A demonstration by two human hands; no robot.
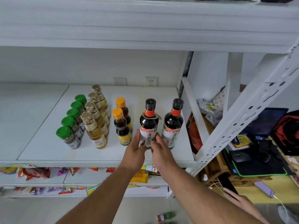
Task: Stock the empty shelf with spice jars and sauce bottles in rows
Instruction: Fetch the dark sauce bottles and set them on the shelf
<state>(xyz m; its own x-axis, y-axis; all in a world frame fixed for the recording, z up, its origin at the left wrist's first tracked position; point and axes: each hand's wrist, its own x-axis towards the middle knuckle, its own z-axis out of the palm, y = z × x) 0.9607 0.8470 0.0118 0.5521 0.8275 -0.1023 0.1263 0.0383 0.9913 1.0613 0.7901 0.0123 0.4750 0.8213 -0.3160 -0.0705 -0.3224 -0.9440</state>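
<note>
On the white shelf [48, 143] stand rows running front to back: several green-capped spice jars [69, 138], several gold-capped pale bottles [95, 130], and two orange-capped dark bottles [121, 126]. Two black-capped soy sauce bottles stand at the right. My left hand [135, 147] and my right hand [159, 147] both grip the base of the left soy bottle [148, 125], which is upright on the shelf. The other soy bottle [173, 125] stands free just to its right.
A slanted perforated metal brace [234, 126] and the shelf's uprights bound the right end. Lower shelves hold snack packets [32, 172]. A spice jar [164, 216] lies on the floor below. At right is a desk with a laptop [258, 164], a phone, and another person's hand [242, 201].
</note>
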